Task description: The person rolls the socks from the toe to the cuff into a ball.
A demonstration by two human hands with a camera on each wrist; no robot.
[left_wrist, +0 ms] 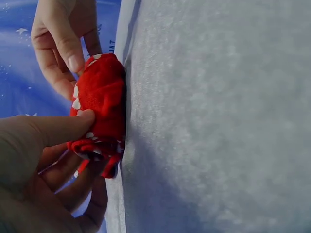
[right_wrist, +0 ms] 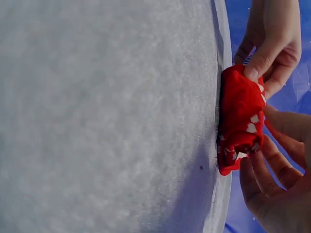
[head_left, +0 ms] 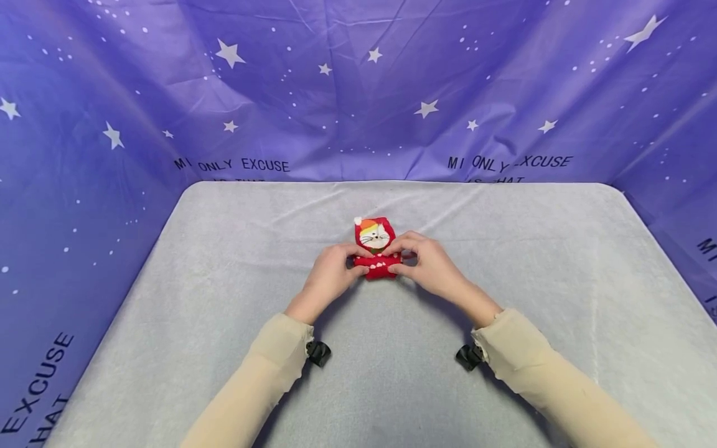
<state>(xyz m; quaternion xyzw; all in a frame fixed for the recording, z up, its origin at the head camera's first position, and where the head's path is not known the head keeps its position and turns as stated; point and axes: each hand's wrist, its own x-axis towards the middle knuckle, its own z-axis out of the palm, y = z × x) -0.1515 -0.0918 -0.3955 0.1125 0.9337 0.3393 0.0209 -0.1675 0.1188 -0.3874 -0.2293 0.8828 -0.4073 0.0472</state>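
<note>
A red sock [head_left: 376,272] with a white cat face in an orange cap lies at the far middle of the table, its near part rolled into a thick bundle with white spots. My left hand [head_left: 329,269] pinches the roll's left end, thumb on the near side and fingers behind. At the right end my right hand [head_left: 430,264] holds it likewise. The left wrist view shows the thumb pressed on the rolled sock [left_wrist: 104,97] and its coiled layers. In the right wrist view, the sock [right_wrist: 239,104] partly hides the right fingers.
A pale grey cloth covers the table [head_left: 224,280]. Purple curtains [head_left: 347,93] with white stars and black lettering hang behind and at both sides. A black wrist mount [head_left: 318,353] sits at the left cuff, another mount [head_left: 468,357] at the right.
</note>
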